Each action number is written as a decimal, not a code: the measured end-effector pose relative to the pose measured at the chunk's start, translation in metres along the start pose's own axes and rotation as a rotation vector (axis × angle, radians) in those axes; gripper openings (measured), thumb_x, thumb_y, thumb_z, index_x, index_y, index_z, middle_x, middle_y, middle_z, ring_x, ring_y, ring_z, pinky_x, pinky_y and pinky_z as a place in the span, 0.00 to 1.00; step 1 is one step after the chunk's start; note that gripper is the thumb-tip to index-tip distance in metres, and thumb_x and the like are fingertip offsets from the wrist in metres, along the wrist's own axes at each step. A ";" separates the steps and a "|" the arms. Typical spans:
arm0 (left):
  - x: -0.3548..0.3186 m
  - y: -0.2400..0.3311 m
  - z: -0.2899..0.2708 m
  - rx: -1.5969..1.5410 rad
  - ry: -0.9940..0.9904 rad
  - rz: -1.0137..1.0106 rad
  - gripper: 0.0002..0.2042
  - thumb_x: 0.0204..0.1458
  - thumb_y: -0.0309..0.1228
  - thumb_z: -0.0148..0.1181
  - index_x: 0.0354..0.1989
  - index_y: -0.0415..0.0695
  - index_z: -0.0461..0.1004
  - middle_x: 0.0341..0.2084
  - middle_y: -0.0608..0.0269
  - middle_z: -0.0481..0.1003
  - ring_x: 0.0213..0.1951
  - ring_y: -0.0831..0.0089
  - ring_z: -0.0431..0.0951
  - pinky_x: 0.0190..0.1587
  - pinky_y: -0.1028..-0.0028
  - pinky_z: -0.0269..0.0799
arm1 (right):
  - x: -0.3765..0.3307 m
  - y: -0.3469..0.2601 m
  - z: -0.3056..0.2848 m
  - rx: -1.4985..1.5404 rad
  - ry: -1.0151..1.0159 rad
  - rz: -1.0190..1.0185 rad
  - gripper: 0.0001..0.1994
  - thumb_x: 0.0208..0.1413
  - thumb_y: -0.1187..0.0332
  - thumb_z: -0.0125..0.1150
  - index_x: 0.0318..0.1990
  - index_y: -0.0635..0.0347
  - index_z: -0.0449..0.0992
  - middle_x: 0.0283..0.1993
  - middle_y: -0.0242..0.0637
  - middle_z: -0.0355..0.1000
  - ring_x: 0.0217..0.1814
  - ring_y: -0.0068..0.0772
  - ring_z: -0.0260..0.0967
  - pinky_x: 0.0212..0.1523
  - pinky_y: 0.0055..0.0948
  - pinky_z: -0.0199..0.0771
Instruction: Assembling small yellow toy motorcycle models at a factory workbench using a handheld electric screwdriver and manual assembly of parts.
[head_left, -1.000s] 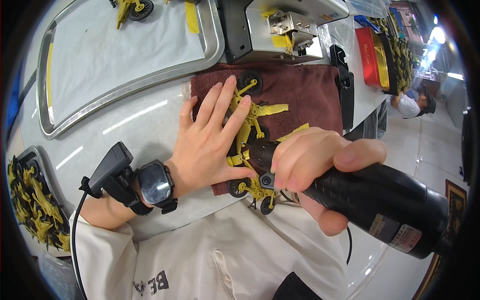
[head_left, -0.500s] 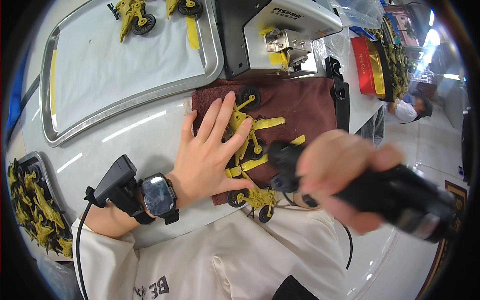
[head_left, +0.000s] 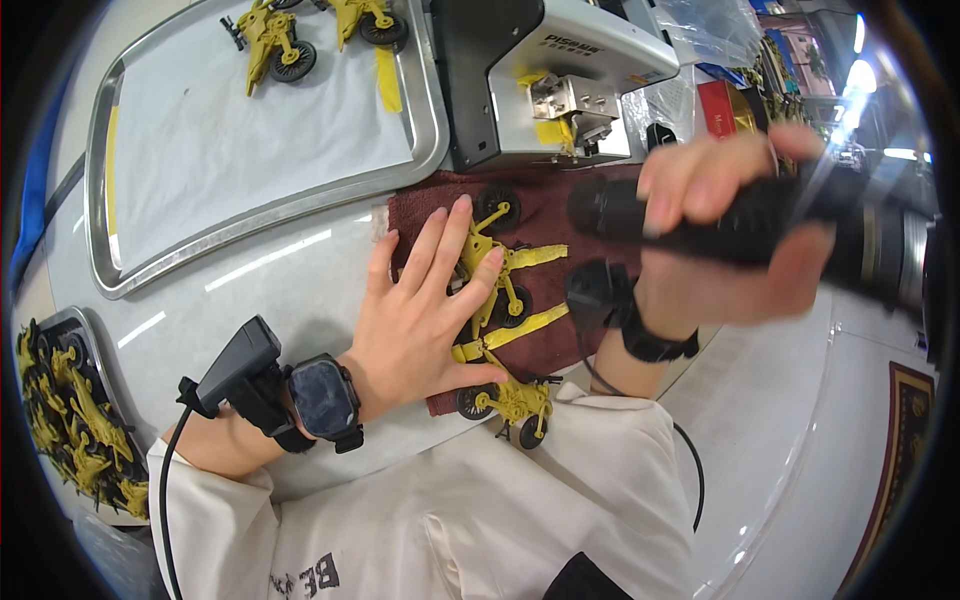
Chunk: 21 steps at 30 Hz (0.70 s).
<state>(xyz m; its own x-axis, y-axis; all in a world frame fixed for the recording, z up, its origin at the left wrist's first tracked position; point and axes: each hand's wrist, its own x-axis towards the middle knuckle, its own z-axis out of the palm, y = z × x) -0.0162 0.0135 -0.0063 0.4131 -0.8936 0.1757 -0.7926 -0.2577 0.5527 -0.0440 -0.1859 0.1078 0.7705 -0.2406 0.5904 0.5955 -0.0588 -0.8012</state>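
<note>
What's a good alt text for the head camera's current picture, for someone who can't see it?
A person's left hand lies spread over a yellow-and-black model motorcycle on a dark red towel, while the blurred right hand grips a black cylindrical tool. Another model sits near the left thumb; beyond are a metal tray and a silver-and-black machine.

Toy motorbikes (head_left: pixel 520 402) are mustard yellow, wheels (head_left: pixel 292 62) black with spoke pattern — tape strips (head_left: pixel 538 256) brighter yellow. Towel (head_left: pixel 550 190) is plain maroon. Tool (head_left: pixel 740 215) is black, watch (head_left: pixel 323 397) black. Tray (head_left: pixel 432 120) is silver, paper (head_left: pixel 250 140) white. Machine (head_left: pixel 503 95) shows silver and black. Table (head_left: pixel 290 280) is pale grey. Shirt (head_left: pixel 430 480) is cream — dark lettering print (head_left: pixel 325 571). Box (head_left: pixel 715 108) is red outside, gold inside.
</note>
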 end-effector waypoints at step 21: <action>0.000 -0.001 0.000 -0.018 -0.024 -0.011 0.50 0.30 0.65 0.68 0.64 0.52 0.63 0.71 0.40 0.46 0.69 0.50 0.52 0.64 0.46 0.47 | 0.042 0.014 -0.015 -0.462 0.343 -0.057 0.24 0.58 0.44 0.50 0.44 0.58 0.68 0.23 0.36 0.67 0.21 0.34 0.63 0.30 0.38 0.66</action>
<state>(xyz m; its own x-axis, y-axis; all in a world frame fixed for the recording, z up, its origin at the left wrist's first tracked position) -0.0157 0.0140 -0.0068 0.4108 -0.8994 0.1494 -0.7794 -0.2613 0.5695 -0.0064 -0.2111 0.1196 0.5768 -0.5202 0.6299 0.4129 -0.4796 -0.7743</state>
